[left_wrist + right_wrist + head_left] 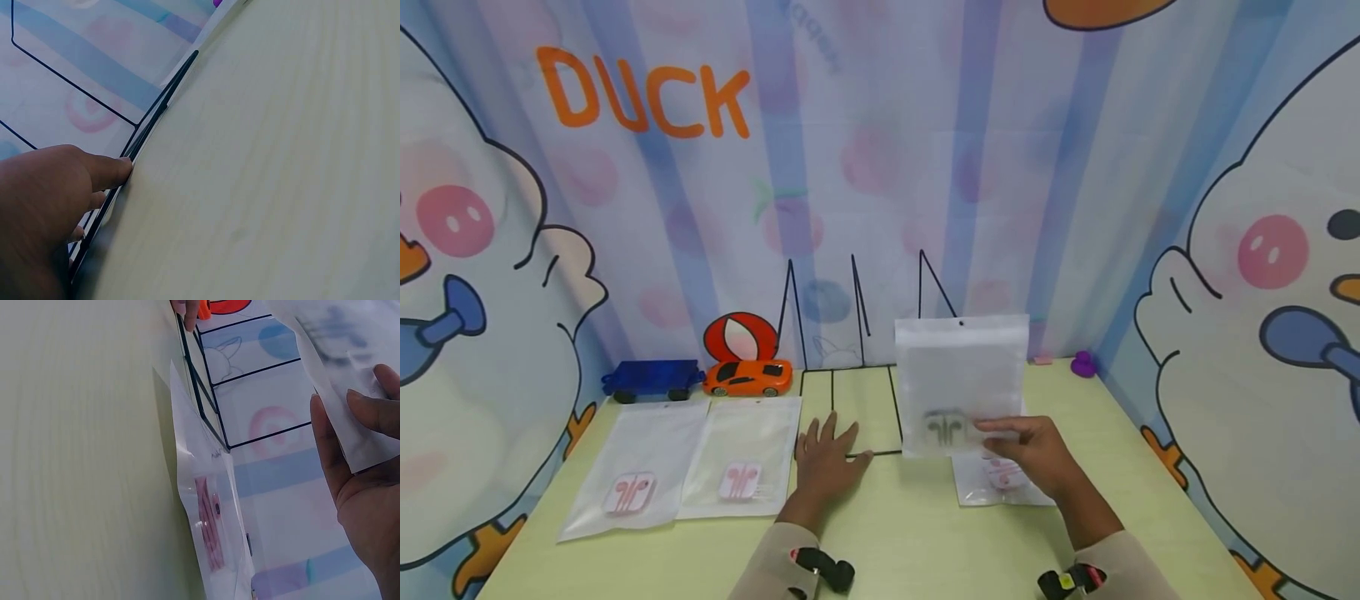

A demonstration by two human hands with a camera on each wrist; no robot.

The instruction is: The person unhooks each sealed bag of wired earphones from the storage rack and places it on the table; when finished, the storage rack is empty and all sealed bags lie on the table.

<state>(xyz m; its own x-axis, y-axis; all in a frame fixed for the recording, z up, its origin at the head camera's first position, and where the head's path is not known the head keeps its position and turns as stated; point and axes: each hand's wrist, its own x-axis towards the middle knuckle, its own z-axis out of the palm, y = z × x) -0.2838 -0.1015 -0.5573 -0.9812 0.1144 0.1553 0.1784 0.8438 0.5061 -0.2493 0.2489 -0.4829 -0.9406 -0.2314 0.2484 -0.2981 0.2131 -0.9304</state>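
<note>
My right hand (1033,450) pinches the lower right edge of a white zip bag (962,367), thumb on one face and fingers on the other. The bag stands upright, with dark earphones in a case (945,428) showing through its lower part. Fingers spread, my left hand (827,458) rests at the front left of a black wire rack (901,412); in the left wrist view its thumb (115,170) touches the front wire. Behind the raised bag, a second bag (187,459) with pink earphones (1003,473) lies on the table, partly hidden.
Two more white bags (651,450) with pink earphones lie side by side on the table (917,542) at left. Behind them stand a blue toy trailer (655,377) and an orange toy car (748,377). A small purple toy (1083,364) sits at the back right, before the printed curtain (880,150).
</note>
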